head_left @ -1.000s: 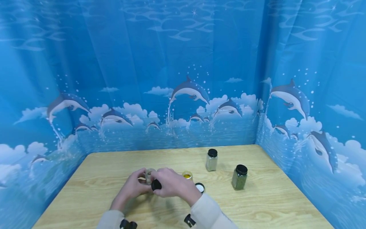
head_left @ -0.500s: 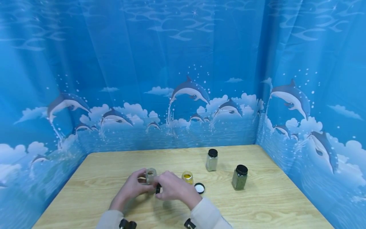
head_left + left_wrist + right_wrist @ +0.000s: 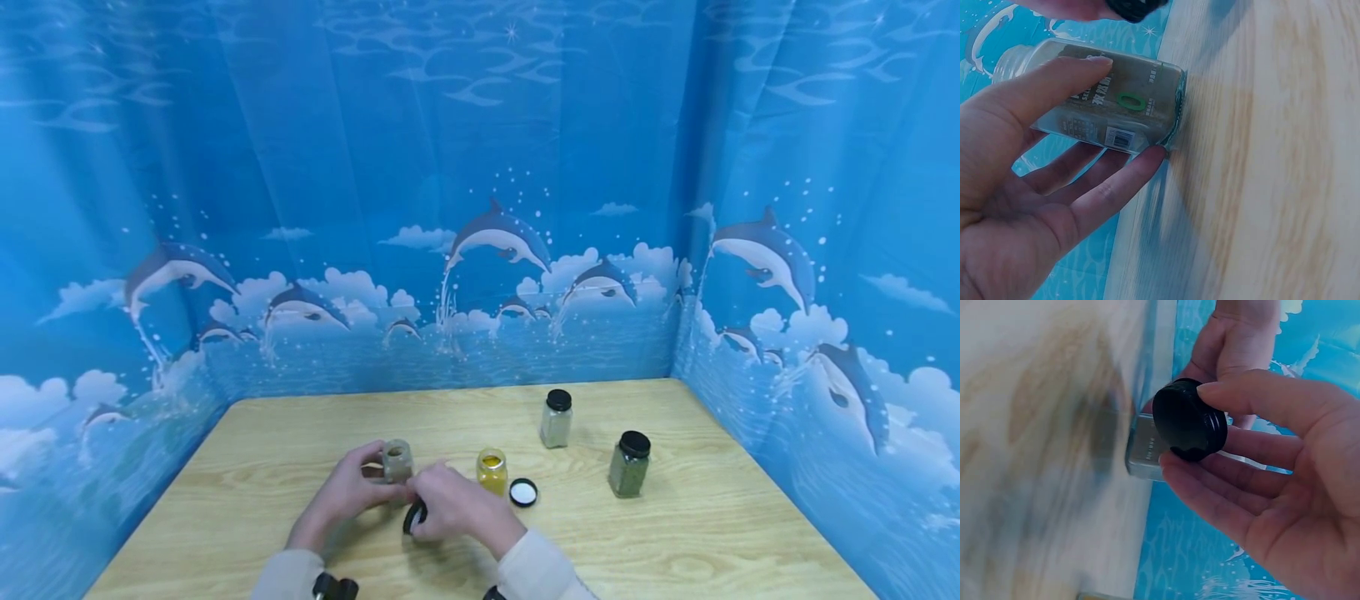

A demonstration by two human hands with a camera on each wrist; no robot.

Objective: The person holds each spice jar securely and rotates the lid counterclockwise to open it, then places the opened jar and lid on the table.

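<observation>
A clear glass spice jar (image 3: 1141, 94) with brownish contents and a printed label stands uncapped on the table. My left hand (image 3: 352, 490) grips it, thumb across the label and fingers on the far side in the left wrist view. My right hand (image 3: 457, 504) pinches a black screw lid (image 3: 1188, 422) between thumb and fingers, tilted, just in front of the jar and apart from its mouth. To the right of that hand stands an open jar of yellow powder (image 3: 492, 475). Beside it another black lid (image 3: 523, 492) lies with its white inside up.
Two capped jars stand on the right of the wooden table (image 3: 675, 542): one with pale contents (image 3: 556, 421) farther back, one with dark green contents (image 3: 629, 467) nearer. A blue dolphin-print curtain (image 3: 450, 167) hangs behind and at both sides.
My right hand has drawn the black lid off to the near right and lower, baring the jar's mouth. The left hand keeps its hold on the jar.
</observation>
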